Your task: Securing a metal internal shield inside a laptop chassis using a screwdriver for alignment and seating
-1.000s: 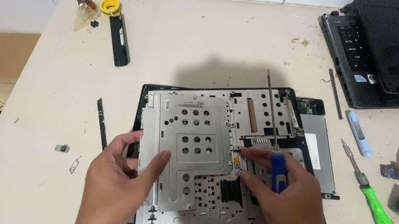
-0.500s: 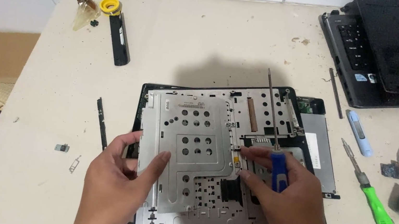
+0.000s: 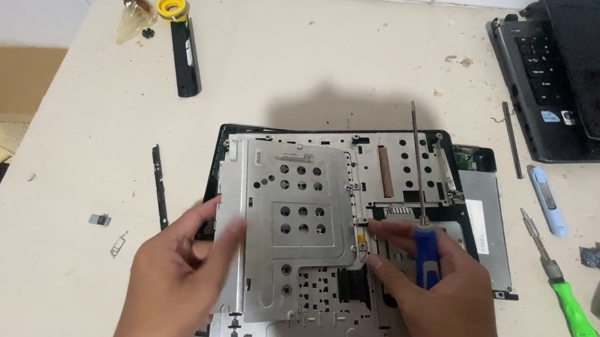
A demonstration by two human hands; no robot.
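The left hand (image 3: 176,281) grips the left edge of a perforated metal plate (image 3: 291,227) that sits tilted and loose on top of an opened laptop base (image 3: 427,168) — it looks already freed from its place. The right hand (image 3: 445,309) is closed around a blue-handled screwdriver (image 3: 426,255), its shaft pointing toward 12 o'clock, while its thumb and forefinger pinch the plate's right edge. By my judgement the fastenings of this plate are out and it is partway lifted; the metal frame beneath remains in the base, with more to strip. At 3 o'clock lies a green-handled screwdriver (image 3: 572,308); at 1 o'clock a second, closed laptop (image 3: 599,78); at 10 o'clock a black strip (image 3: 184,58) — and a small bracket (image 3: 100,219) at 9 o'clock on the table (image 3: 318,44).
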